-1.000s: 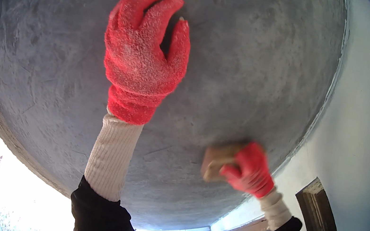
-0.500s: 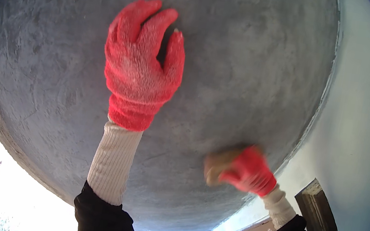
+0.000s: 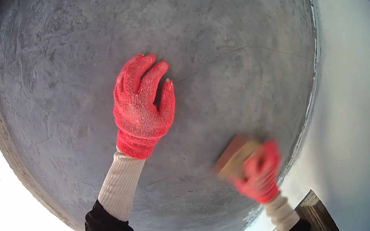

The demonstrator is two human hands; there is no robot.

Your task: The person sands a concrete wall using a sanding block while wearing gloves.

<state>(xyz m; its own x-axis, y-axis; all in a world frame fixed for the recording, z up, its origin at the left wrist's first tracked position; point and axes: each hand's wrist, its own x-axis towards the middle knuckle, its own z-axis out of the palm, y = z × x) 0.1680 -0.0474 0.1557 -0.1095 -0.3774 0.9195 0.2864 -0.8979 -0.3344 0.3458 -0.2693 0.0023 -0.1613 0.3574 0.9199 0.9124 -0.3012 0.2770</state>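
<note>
Since the right grip (image 3: 261, 180) is closed around a tan and reddish block (image 3: 234, 155), probably so that a flat face can be pressed on the grey cement-like surface (image 3: 206, 99), the block is tilted just left of those fingers. Pretty blurry there tbh, so exactly how the fingers are hooked on, or whether full contact is made, can't be told. Nothing is seen in the left grip (image 3: 142, 111): it's loosely spread, thumb held a bit apart, and it's placed flat on or just over the same grey surface, maybe as a brace so the reach is steadied. Red gloves (image 3: 133, 147) are worn on both, presumably so skin is spared the rough stuff. Just right of the right grip, the grey surface is bordered by a white wall (image 3: 347, 116), and a dark framed recess (image 3: 321, 229) is seen lower right of it.
</note>
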